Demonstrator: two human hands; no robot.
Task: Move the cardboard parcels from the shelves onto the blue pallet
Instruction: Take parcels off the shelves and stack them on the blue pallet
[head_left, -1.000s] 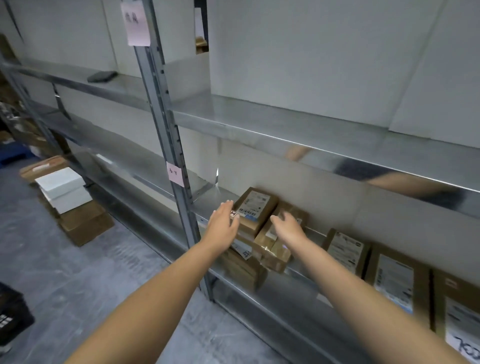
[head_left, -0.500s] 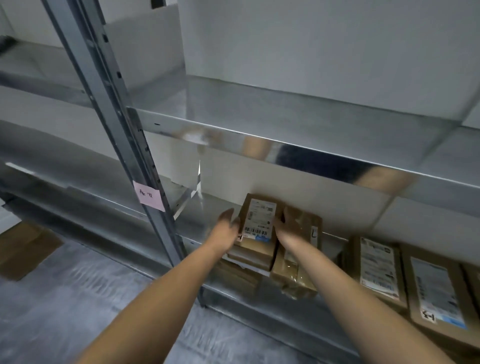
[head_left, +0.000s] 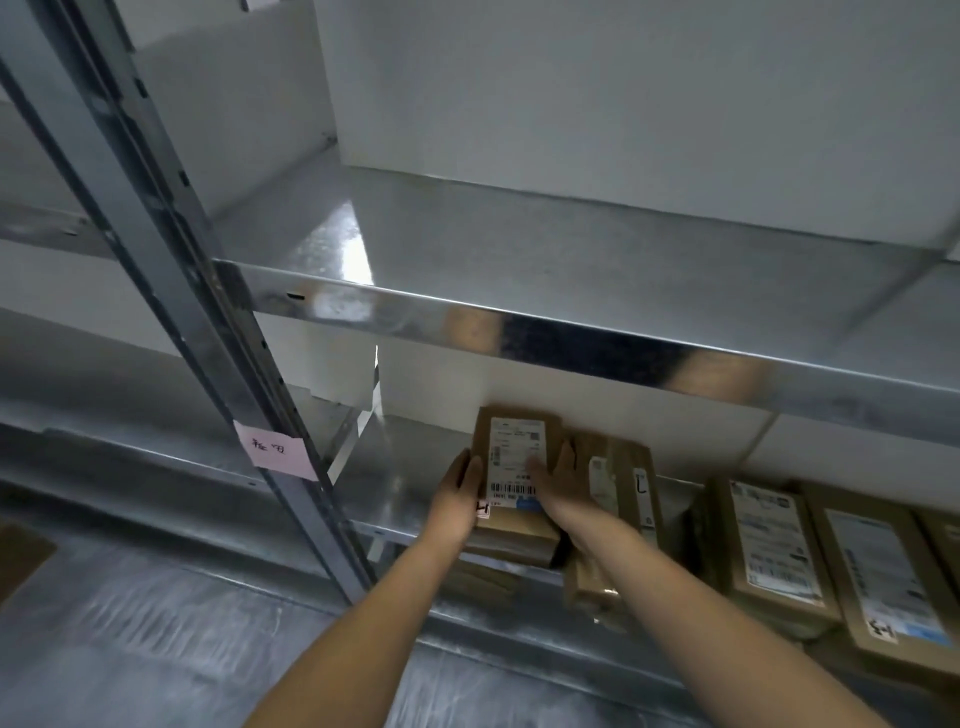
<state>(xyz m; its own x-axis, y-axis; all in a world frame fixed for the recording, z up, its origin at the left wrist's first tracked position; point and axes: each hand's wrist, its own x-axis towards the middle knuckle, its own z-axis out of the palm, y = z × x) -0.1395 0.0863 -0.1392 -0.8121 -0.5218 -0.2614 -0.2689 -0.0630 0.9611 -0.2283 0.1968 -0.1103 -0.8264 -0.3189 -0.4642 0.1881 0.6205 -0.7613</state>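
- Pink note (head_left: 275, 452), stuck on shelf upright (head_left: 171, 291): two handwritten characters, not legible.
- Top parcel (head_left: 514, 525): white shipping label (head_left: 517, 452) with barcode, print too small to read.
- Small tag (head_left: 483, 510) at the top parcel's left edge: red handwritten mark, unclear.
- Neighbouring parcel (head_left: 641, 488): handwritten "L"-like stroke.
- Far-right parcel (head_left: 878, 571): handwritten mark at label foot, unclear.
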